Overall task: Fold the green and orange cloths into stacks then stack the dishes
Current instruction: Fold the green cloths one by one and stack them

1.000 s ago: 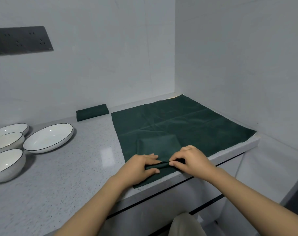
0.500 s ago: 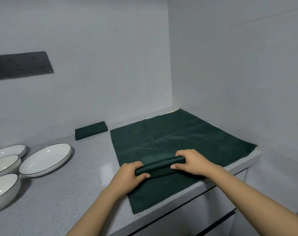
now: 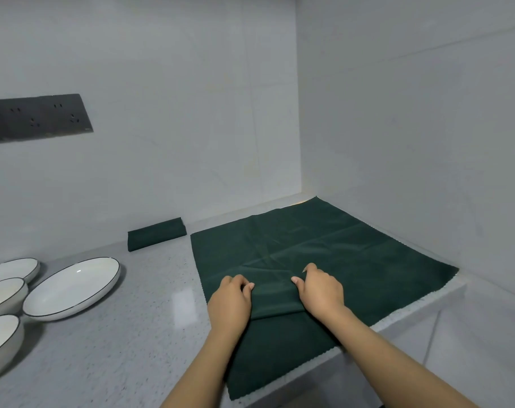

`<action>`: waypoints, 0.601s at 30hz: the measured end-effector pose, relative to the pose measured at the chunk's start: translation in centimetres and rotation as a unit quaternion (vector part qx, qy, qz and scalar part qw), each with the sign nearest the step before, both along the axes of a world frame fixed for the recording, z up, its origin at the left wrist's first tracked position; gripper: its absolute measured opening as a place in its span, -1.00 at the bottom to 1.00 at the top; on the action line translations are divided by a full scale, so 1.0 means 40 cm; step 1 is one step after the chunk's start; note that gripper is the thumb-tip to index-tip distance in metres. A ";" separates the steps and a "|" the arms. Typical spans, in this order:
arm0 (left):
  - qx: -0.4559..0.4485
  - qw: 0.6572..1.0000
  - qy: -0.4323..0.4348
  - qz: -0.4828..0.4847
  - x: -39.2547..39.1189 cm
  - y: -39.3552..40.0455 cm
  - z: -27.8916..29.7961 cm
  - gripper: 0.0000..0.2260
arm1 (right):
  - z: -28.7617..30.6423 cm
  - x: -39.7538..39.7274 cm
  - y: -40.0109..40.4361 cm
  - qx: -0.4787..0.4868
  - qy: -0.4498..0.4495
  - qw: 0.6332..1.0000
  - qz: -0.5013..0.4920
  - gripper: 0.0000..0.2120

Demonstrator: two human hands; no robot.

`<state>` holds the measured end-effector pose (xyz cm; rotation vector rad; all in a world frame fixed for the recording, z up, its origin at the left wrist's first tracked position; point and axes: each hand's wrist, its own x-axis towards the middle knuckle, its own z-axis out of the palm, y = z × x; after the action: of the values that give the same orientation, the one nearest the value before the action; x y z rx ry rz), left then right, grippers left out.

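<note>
A small folded green cloth (image 3: 275, 298) rests on a large green cloth (image 3: 332, 248) that is spread flat over the counter's right end. My left hand (image 3: 231, 301) grips the folded cloth's left end and my right hand (image 3: 321, 290) grips its right end. Another folded green cloth (image 3: 156, 233) lies by the back wall. On the left stand white black-rimmed dishes: a wide shallow plate (image 3: 72, 288), a plate behind it (image 3: 12, 269) and two bowls (image 3: 4, 294) (image 3: 0, 343). No orange cloth shows.
The grey speckled counter (image 3: 132, 334) meets walls at the back and right. A dark socket panel (image 3: 35, 117) is mounted on the back wall. The counter's front edge runs just below the spread cloth's near corner.
Both hands carried the folded green cloth away from the front edge toward the middle of the spread cloth and set it down. The camera tilted and the view shifted.
</note>
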<state>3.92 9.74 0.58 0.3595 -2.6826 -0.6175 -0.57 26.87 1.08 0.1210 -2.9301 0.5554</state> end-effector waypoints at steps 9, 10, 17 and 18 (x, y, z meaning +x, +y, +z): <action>0.028 0.997 -0.002 0.068 -0.039 0.006 -0.009 -0.81 | -0.010 -0.025 -0.025 0.075 0.030 0.996 -0.048 -0.64; 0.024 0.997 0.002 0.070 -0.040 0.007 -0.008 -0.81 | -0.012 -0.025 -0.025 0.065 0.035 0.996 -0.049 -0.65; 0.000 0.996 -0.030 0.082 -0.059 -0.012 -0.033 -0.73 | -0.051 -0.038 -0.019 0.054 0.072 0.994 -0.063 -0.64; 0.001 0.996 -0.033 0.078 -0.061 -0.013 -0.035 -0.72 | -0.054 -0.039 -0.019 0.045 0.074 0.994 -0.067 -0.66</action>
<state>1.48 9.21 -0.80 0.5938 -2.6839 -0.5719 -2.12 26.11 -1.09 -0.0222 -2.7938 0.3773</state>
